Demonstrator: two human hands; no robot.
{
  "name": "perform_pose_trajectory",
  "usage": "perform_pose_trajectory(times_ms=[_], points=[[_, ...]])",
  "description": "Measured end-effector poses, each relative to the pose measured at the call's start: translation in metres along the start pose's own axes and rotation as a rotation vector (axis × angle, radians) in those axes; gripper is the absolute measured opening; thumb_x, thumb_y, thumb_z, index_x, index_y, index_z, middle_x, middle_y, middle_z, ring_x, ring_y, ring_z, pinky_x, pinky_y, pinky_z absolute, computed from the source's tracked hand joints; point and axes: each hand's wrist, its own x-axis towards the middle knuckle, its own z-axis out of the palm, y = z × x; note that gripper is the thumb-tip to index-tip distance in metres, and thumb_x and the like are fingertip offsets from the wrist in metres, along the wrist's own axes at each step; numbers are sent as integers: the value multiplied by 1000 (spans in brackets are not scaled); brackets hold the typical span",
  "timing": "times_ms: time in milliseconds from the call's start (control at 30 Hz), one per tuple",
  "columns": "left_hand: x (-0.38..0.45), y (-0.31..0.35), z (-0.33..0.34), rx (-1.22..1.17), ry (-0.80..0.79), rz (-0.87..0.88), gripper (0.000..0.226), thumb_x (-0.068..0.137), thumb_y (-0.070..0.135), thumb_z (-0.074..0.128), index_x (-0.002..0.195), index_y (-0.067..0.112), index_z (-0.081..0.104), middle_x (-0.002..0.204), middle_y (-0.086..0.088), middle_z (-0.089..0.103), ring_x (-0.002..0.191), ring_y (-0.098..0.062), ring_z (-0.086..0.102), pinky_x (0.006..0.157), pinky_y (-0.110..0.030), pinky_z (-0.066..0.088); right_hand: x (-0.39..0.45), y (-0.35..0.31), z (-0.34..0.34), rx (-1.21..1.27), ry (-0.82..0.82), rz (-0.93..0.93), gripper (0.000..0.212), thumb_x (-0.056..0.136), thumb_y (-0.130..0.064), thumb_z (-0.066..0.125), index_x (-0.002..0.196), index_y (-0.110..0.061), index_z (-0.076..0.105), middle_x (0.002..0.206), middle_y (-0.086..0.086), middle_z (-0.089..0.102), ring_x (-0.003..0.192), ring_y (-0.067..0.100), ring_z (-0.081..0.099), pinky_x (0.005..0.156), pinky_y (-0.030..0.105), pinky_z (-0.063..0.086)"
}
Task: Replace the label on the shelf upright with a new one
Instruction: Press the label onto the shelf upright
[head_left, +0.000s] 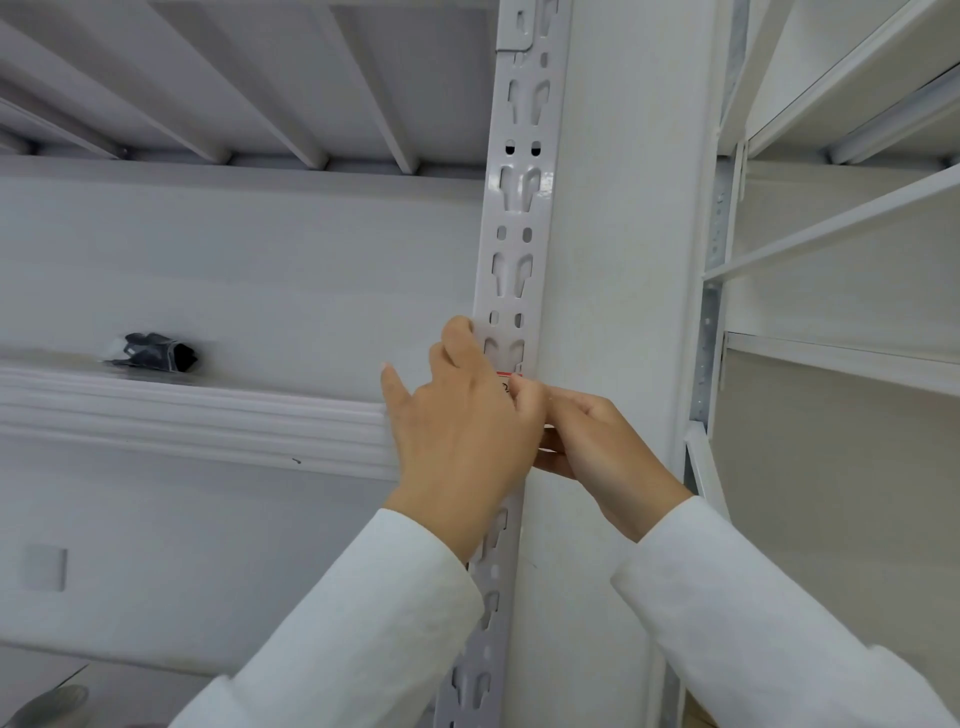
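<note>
White shelving bay all round, pale wall behind. Nearest: both white sleeves reaching up. Left hand (462, 431) flat over shelf upright (511, 249), fingers loosely spread, gripping nothing visible. Right hand (592, 441) fingers curled, pinched at label (511, 376); only red-edged top strip shows, on upright between hands. Old or new label: cannot tell. Judged mid-task, peeling or pressing. Farther left: black bundle (153, 353) on ledge.
</note>
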Motion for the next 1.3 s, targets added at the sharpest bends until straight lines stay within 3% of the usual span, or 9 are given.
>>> perform_pose_trajectory(times_ms=[200,433,600,767,933,1100,1200,1300], points=[[-5,-14,2,28,3,124,70,82,46,43,137,16,11,98,3,68,93,-20,64,114,-43,18,-1,2,-2,0,-5,-9,44,94,-3,30,100,-20,70,97,2,74,82,7,66,77,20,56],[-3,-17,1,65,31,146,64,85,41,42,137,16,15,91,0,70,86,-21,65,115,-40,18,-1,2,-1,8,-4,-1,38,95,-6,33,105,-16,68,86,0,72,68,1,65,69,15,55],[-3,-15,2,135,47,154,65,88,39,40,140,11,14,89,-3,70,85,-24,66,116,-36,15,-1,3,-1,-14,-5,-6,38,95,-4,33,107,-15,68,89,1,72,69,1,64,73,16,55],[-3,-16,4,181,53,171,64,88,32,38,142,9,12,93,-3,69,86,-25,66,115,-33,15,-4,0,1,0,-8,-10,38,95,-3,33,102,-17,67,61,-13,67,54,-3,60,70,14,55],[-3,-24,1,58,18,188,65,85,31,42,141,13,13,84,-2,70,80,-24,65,116,-36,21,-3,1,1,-3,-6,-11,38,95,-5,36,106,-18,69,86,-3,74,65,0,66,69,15,55],[-6,-30,-1,42,-19,227,76,83,35,46,144,16,5,91,2,69,83,-20,64,117,-36,18,-2,2,1,5,1,-15,39,94,-4,36,100,-22,70,88,0,75,69,1,67,66,14,54],[-4,-29,-2,7,-10,219,72,83,37,47,142,17,11,85,2,68,70,-20,54,113,-37,25,-2,2,1,-10,5,-22,40,94,-4,36,96,-25,70,87,2,73,68,1,67,64,14,53],[-4,-29,-4,-8,3,204,67,85,38,48,140,19,15,82,3,68,68,-19,44,106,-37,34,0,3,-1,-36,-6,-26,38,95,-6,36,104,-23,69,92,0,75,77,5,69,69,15,55]])
